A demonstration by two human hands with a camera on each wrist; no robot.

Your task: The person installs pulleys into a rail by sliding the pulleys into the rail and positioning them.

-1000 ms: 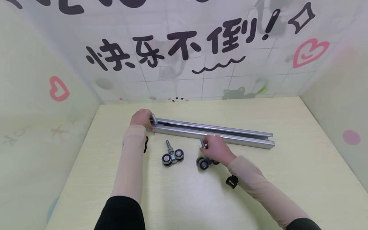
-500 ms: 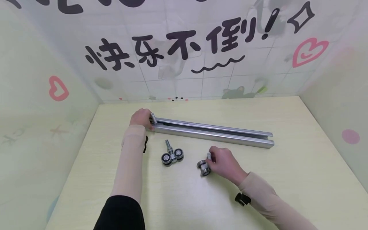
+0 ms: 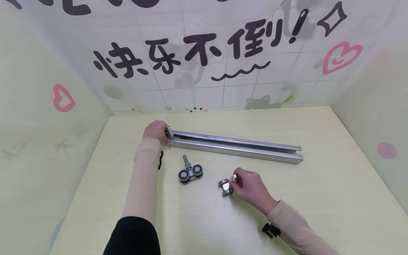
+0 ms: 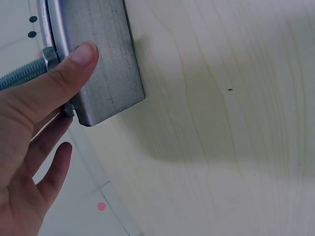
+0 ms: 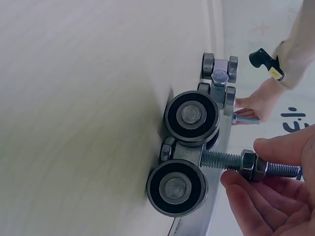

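A slotted metal rail lies across the table. My left hand grips its left end, thumb along the side wall in the left wrist view. Beside that thumb, a threaded bolt with a nut sticks out of the slot. My right hand pinches the bolt and nuts of a roller trolley, whose black-faced wheels sit at the tabletop. Between the hands, a second roller trolley lies with its bolt pointing toward the rail.
Pale wood-grain tabletop surrounds the parts. A printed white backdrop rises behind the table's far edge, and side panels flank it. Both wrists carry black straps.
My right hand has drawn back toward me and to the right, turning the gripped trolley so its wheels face left. The left hand, rail and second trolley stay in place.
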